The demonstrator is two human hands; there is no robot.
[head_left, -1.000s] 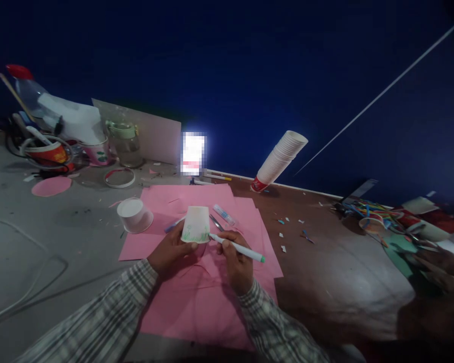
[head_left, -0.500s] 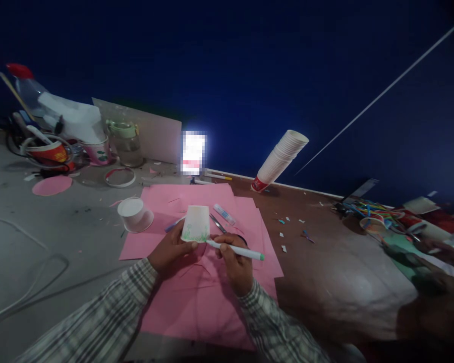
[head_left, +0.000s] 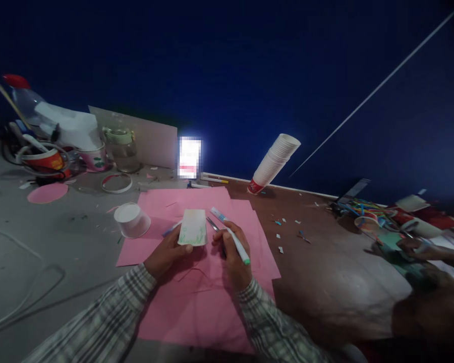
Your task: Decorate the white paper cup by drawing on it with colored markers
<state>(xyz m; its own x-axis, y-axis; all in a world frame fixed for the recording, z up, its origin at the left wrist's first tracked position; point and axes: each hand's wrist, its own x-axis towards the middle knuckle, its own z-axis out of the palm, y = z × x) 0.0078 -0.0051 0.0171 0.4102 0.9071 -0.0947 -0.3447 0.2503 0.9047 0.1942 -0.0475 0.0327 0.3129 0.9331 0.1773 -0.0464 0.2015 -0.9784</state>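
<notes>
I have the left hand [head_left: 166, 254] closed around a white paper cup [head_left: 192, 228] marked with green strokes, its rim end nearer me. I see the right hand [head_left: 233, 254] gripping a white marker [head_left: 239, 246], green end toward me, clear of the cup. Both hands are over pink paper sheets [head_left: 196, 315] on the table [head_left: 79, 257]. Just beyond the right hand I make out scissors [head_left: 212, 224], partly hidden, and a clear-and-blue tube [head_left: 218, 214]. To the left I have a white tub [head_left: 131, 220]; farther back, a tape ring [head_left: 116, 183] and a green-lidded jar [head_left: 123, 152]. A tilted stack of cups [head_left: 274, 165] is beyond the sheets to the right. At far right I see another person's hand [head_left: 416, 248] near colorful strands [head_left: 363, 209].
</notes>
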